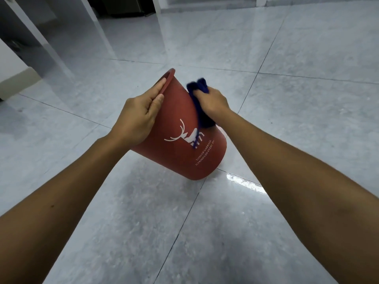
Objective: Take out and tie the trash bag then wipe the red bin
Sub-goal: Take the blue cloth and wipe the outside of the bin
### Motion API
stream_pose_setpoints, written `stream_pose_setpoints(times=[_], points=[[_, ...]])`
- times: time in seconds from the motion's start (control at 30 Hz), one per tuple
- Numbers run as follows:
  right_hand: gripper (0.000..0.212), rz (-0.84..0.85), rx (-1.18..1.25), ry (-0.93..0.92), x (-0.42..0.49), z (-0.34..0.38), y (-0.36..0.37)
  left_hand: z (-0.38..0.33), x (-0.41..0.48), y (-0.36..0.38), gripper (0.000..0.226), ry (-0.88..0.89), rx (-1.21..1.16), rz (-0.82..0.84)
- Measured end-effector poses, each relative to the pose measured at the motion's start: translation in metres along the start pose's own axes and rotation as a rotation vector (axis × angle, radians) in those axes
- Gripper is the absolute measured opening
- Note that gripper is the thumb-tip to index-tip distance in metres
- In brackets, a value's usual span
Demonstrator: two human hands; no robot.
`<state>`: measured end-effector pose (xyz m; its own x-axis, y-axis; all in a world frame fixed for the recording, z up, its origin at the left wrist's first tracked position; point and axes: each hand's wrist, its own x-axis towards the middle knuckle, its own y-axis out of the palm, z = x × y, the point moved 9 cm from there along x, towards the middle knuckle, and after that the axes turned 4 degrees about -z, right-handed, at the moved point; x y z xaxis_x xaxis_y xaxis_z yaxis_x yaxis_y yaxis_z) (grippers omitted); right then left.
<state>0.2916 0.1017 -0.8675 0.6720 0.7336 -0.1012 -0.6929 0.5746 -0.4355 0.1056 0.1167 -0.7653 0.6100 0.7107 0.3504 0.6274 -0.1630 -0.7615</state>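
A red bin (pixel 180 144) with a white deer print and white lettering is held off the floor, tilted with its mouth pointing up and away from me. My left hand (pixel 141 113) grips its rim, thumb on the outer wall and fingers over the edge. Against the bin's right side, my right hand (pixel 213 101) clutches a bunched dark blue cloth (pixel 200 99). A loose blue thread hangs from the cloth over the deer print. No trash bag is in view.
Glossy grey floor tiles (pixel 287 140) with dark grout lines spread all around under the bin. A white post or table leg (pixel 41 37) stands at the far left, with a wall base beside it. A dark doorway (pixel 123 7) lies at the top.
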Motion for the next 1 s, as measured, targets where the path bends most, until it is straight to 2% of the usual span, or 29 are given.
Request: stream_pose_setpoints(times=[0.1,0.2,0.27,0.37,0.47,0.53,0.6,0.7,0.77,0.9,1.0], points=[[0.044,0.011,-0.085,0.243,-0.013,-0.074,-0.006,0.004,-0.002,-0.005,0.041,-0.008,-0.004,-0.018],[0.051,0.009,0.026,0.392,-0.032,-0.104,-0.004,0.002,0.003,-0.003,0.041,-0.003,0.005,-0.015],[0.054,-0.030,0.059,0.306,-0.031,-0.081,-0.007,-0.007,0.007,0.007,0.042,0.014,0.006,0.020],[0.051,-0.071,0.091,0.041,-0.032,-0.013,-0.013,-0.025,0.015,0.024,0.043,0.054,0.053,0.064],[0.046,-0.133,0.054,-0.105,-0.032,0.018,-0.020,-0.035,0.024,0.028,0.041,0.041,0.060,-0.015],[0.048,-0.171,0.006,-0.045,-0.030,-0.003,-0.023,-0.032,0.028,0.022,0.042,0.000,-0.052,-0.071],[0.054,-0.171,-0.039,0.092,-0.029,-0.040,-0.022,-0.029,0.018,0.012,0.049,0.036,-0.130,-0.089],[0.048,-0.103,-0.070,0.255,-0.034,-0.092,-0.017,-0.013,-0.026,0.000,0.056,0.236,0.087,-0.123],[0.039,-0.064,-0.046,0.294,-0.036,-0.106,-0.014,0.012,-0.054,-0.001,0.054,0.264,0.177,-0.090],[0.045,-0.084,-0.022,0.240,-0.033,-0.077,-0.009,0.032,-0.061,-0.005,0.048,0.184,0.208,-0.141],[0.051,-0.133,0.003,0.045,-0.040,-0.023,-0.005,0.013,-0.043,0.003,0.045,0.219,0.208,-0.164]])
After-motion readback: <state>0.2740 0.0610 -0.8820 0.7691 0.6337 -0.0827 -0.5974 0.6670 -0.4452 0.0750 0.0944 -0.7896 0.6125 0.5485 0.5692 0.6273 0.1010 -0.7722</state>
